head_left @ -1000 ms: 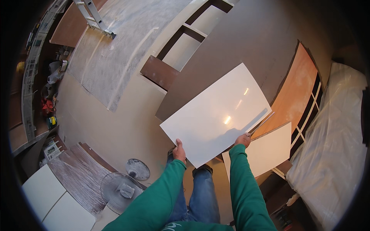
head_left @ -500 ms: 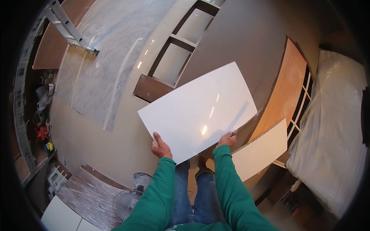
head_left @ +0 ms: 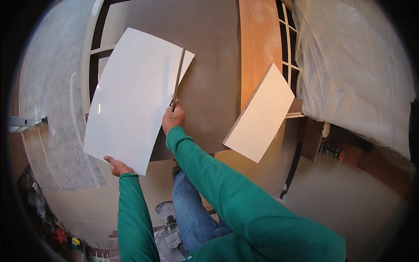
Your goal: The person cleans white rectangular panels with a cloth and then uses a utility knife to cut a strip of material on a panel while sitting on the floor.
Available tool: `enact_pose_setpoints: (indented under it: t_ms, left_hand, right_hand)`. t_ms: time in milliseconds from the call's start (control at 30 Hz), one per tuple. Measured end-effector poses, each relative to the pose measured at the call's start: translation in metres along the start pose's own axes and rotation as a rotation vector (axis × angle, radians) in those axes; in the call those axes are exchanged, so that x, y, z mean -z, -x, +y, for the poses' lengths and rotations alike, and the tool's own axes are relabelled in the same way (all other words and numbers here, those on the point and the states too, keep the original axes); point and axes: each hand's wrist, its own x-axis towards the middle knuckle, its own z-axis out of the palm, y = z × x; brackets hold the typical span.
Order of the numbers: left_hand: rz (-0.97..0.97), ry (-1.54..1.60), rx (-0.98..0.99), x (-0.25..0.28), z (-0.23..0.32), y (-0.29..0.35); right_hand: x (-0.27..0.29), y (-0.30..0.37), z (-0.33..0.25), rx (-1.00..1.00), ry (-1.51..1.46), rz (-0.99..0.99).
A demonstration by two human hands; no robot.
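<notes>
Head view: the left hand [head_left: 118, 167] pinches the panel [head_left: 126, 100] at its near edge, likely to steady it. The right hand [head_left: 173, 118] grips a tool [head_left: 178, 75].

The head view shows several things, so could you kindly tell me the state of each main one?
White panel: held, glossy face up
Left hand: gripping the panel's lower edge
Right hand: closed around the thin tool, beside the panel's right edge
Thin tool: held, seen across the panel's corner
Other white board: unheld, slantwise
Plastic sheeting: draped, wrinkled
Fan: partly hidden; cannot tell whether running
</notes>
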Motion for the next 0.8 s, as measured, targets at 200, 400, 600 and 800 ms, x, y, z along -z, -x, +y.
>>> enact_pose_setpoints:
  t_ms: [200,400,600,800]
  left_hand:
    - [-0.067,-0.447,-0.004,0.017,-0.007,-0.034]
    - [-0.139,-0.181,0.124,0.025,-0.005,-0.034]
    - [0.164,-0.491,-0.651,0.054,-0.064,0.041]
    - [-0.943,-0.587,0.256,0.006,-0.228,0.327]
  right_hand:
    - [0.082,0.001,0.084,0.126,0.137,-0.206]
    - [0.299,-0.008,0.155,0.012,0.060,-0.044]
    - [0.505,-0.053,0.254,-0.507,-0.197,0.500]
    - [0.543,-0.101,0.341,-0.746,-0.467,0.551]
